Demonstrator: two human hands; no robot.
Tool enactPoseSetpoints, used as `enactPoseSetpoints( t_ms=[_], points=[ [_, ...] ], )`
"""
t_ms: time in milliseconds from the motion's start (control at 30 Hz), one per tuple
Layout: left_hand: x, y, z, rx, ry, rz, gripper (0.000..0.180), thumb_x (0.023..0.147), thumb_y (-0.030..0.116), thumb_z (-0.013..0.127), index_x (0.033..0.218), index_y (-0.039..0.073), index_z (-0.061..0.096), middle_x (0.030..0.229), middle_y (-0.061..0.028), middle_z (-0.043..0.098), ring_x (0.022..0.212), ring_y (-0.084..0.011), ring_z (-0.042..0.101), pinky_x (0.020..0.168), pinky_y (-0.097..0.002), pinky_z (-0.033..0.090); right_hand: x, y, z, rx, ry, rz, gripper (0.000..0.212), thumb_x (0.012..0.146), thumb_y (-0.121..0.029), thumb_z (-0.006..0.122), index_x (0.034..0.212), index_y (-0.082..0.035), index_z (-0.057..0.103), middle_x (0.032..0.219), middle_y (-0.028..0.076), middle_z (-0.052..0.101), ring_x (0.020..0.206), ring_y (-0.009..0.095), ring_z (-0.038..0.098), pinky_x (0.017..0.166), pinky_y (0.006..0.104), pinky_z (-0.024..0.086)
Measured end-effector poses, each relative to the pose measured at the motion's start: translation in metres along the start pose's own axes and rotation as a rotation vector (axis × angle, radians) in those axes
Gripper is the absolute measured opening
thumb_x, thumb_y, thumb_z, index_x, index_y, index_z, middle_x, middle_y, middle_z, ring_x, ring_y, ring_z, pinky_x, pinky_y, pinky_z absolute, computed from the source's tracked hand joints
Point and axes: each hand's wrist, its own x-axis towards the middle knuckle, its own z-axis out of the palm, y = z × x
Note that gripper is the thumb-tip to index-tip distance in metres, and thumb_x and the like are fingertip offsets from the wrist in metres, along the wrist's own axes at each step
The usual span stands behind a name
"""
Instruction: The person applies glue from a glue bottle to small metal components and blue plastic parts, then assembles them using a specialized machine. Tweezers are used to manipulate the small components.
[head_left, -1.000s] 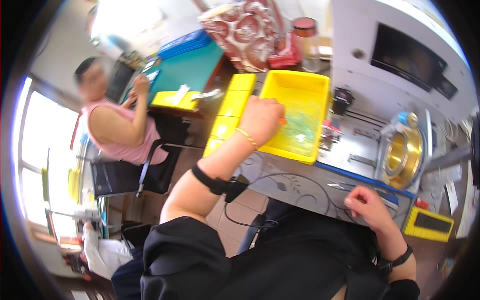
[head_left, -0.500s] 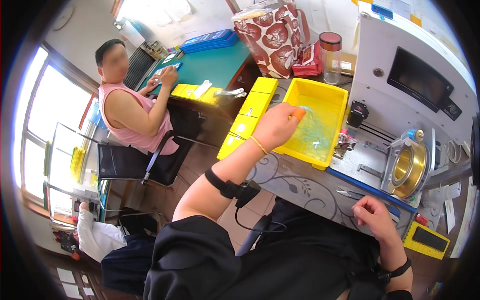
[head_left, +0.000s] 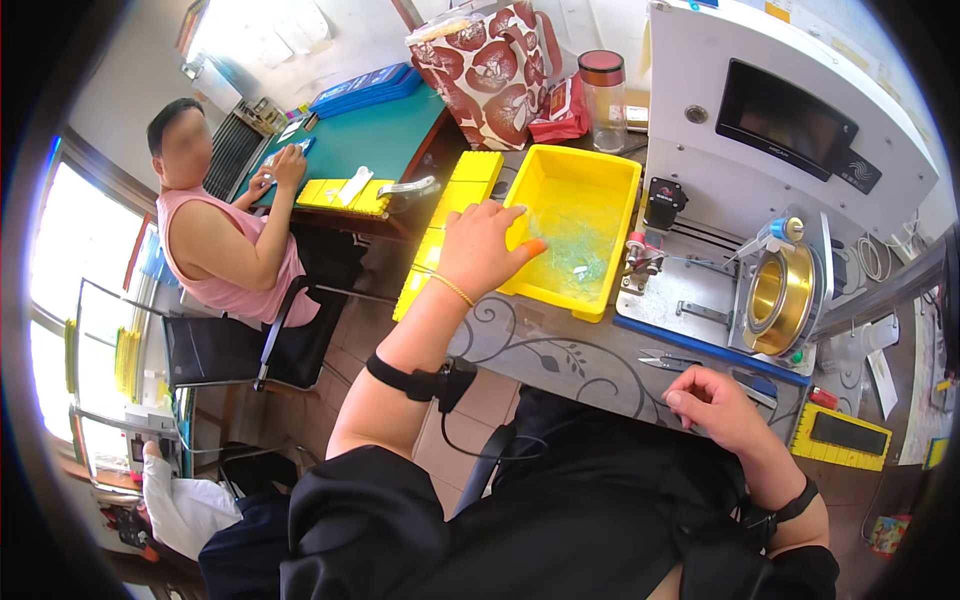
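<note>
My left hand (head_left: 485, 250) hovers at the left rim of a yellow plastic bin (head_left: 628, 215), palm down. Its fingers are apart and nothing shows in them; an orange finger cot (head_left: 532, 247) covers the thumb tip. Inside the bin lie a loose tangle of thin green-blue strands (head_left: 565, 247) and a small white piece (head_left: 581, 271). At the table's front edge, my right hand (head_left: 722, 408) rests with fingers curled in and thumb close to them, with nothing visible in it. Small pointed snips (head_left: 672, 361) lie just beyond it.
Yellow ridged trays (head_left: 470, 185) line up left of the bin. To the right stands a white machine (head_left: 680, 110) with a dark screen and a gold spool (head_left: 780, 300). A lidded jar (head_left: 603, 105) and patterned bag (head_left: 478, 75) stand behind. A person in pink (head_left: 230, 225) sits at a green table.
My left hand has moved from over the bin's strands to its left rim, and its fingers have spread from a pinch. The whole view has shifted; my right hand stays by the table edge.
</note>
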Motion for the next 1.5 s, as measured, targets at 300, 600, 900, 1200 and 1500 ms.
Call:
enactPoseSetpoints(
  t_ms=[300,600,900,1200,1500],
  points=[
    [0.006,0.013,-0.024,-0.601,-0.119,-0.226,0.032,0.075,0.018,0.078,0.104,0.007,0.070,0.100,-0.0054,0.066,0.090,-0.0215,0.059,0.075,-0.0318,0.048,-0.001,-0.018,0.003,-0.087,-0.023,-0.020,0.020,0.092,-0.023,0.066,0.097,-0.004,0.063,0.077,-0.003,0.059,0.066,0.005,0.053,0.060,0.0219,0.043],
    [0.003,-0.011,-0.008,-0.312,0.123,0.056,0.037,0.078,0.012,0.074,0.113,0.009,0.067,0.111,-0.0129,0.063,0.104,-0.0304,0.059,0.086,-0.0366,0.047,0.007,-0.074,0.030,-0.394,-0.014,-0.239,0.020,0.090,-0.023,0.067,0.100,-0.006,0.064,0.080,0.000,0.063,0.067,0.008,0.055,0.062,0.0247,0.045],
    [-0.021,0.007,-0.004,-0.548,0.222,0.073,0.052,0.085,0.005,0.061,0.135,0.005,0.049,0.128,-0.0147,0.056,0.108,-0.0278,0.058,0.096,-0.0388,0.045,0.046,-0.124,0.062,-0.790,0.465,-1.160,0.027,0.082,-0.009,0.064,0.110,-0.007,0.063,0.098,0.005,0.068,0.095,0.025,0.060,0.086,0.0353,0.044],
    [-0.013,0.044,-0.050,-1.624,0.440,-0.340,0.038,0.100,0.015,0.037,0.134,0.001,0.049,0.135,-0.0159,0.051,0.128,-0.0274,0.047,0.111,-0.0386,0.032,0.090,-0.131,0.098,-0.740,0.251,-1.251,0.064,0.084,-0.030,0.060,0.139,-0.006,0.037,0.134,0.012,0.042,0.128,0.031,0.034,0.111,0.0440,0.021],
    [-0.002,0.114,-0.025,-2.260,1.003,0.218,0.052,0.100,0.025,0.044,0.144,0.001,0.031,0.146,-0.0209,0.041,0.138,-0.0277,0.038,0.114,-0.0394,0.033,0.117,-0.134,0.106,-0.930,0.068,-1.300,0.096,0.085,-0.068,0.052,0.152,-0.006,0.022,0.159,0.015,0.018,0.149,0.032,0.006,0.117,0.0511,0.000]
  ],
)
